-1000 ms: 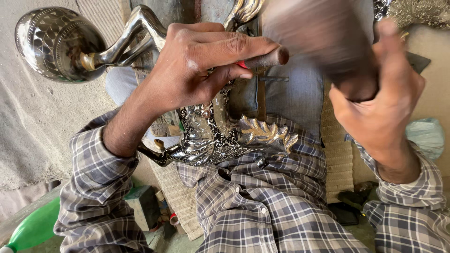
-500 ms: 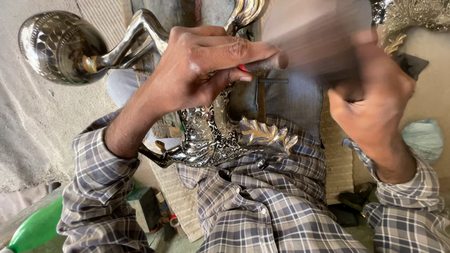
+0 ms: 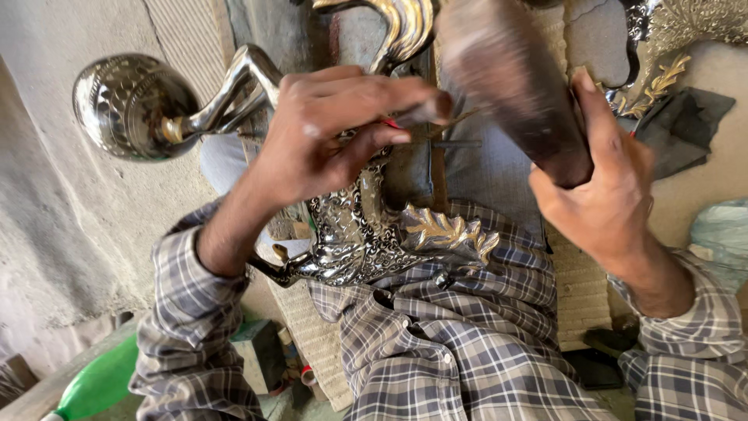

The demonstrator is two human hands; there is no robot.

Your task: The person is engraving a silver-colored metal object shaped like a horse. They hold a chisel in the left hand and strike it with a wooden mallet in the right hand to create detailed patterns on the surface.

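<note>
While gripping: left hand (image 3: 327, 132) is pinching a thin tool (image 3: 425, 113) w/ red bit against the ornate silver metal piece (image 3: 366, 234) — piece is lying across the lap.
Right hand (image 3: 600, 179): is clasping a dark wooden mallet (image 3: 514, 86), blurred.
Nearby: green object (image 3: 97, 382) bottom left.

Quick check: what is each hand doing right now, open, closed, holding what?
Left hand: closed, pinching a thin punch tool against the embossed metal figure.
Right hand: closed around a dark wooden mallet.
</note>
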